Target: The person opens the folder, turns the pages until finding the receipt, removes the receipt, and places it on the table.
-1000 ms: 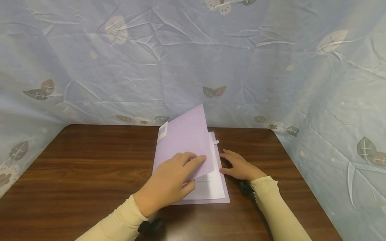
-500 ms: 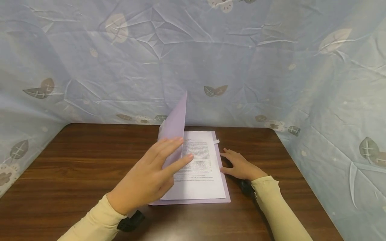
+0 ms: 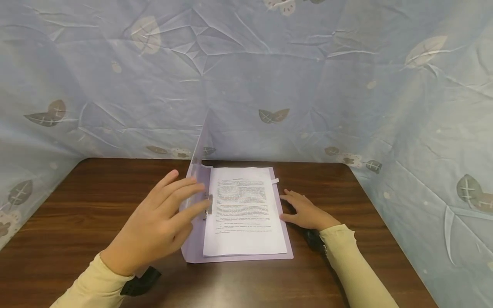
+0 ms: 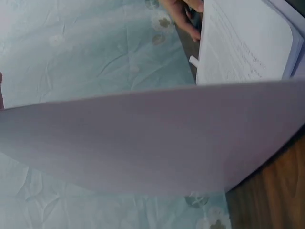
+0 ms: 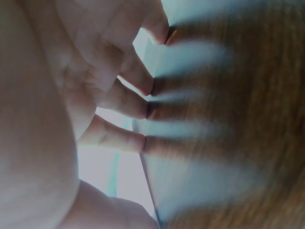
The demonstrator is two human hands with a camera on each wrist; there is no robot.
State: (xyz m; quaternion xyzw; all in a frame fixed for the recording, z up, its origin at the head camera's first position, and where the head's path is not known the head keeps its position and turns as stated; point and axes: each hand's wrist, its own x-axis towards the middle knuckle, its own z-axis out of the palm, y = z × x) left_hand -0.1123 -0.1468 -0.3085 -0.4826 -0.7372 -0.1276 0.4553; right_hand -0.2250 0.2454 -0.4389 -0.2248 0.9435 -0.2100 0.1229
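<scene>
A lilac folder (image 3: 283,244) lies on the table with its front cover (image 3: 197,155) raised nearly upright on the left side. Inside it rests a stack of printed paper (image 3: 246,239), beside a metal clip (image 3: 210,204) at the spine. My left hand (image 3: 154,222) is at the cover, fingers spread and fairly straight, overlapping it in the head view. The same cover (image 4: 157,143) fills much of the left wrist view, with one fingertip at its far-left edge. By the folder's right edge, my right hand (image 3: 308,212) rests with its fingertips on the table.
The wooden table (image 3: 127,192) extends to both sides of the folder. Patterned blue cloth (image 3: 239,77) hangs behind and to the sides. A small white tab (image 3: 275,181) sticks out at the folder's right edge. Black wrist devices (image 3: 140,281) show at both sleeves.
My left hand has moved left, swinging the folder's cover up from over the pages to nearly upright, so the printed sheet and clip now show. The right hand has stayed in place.
</scene>
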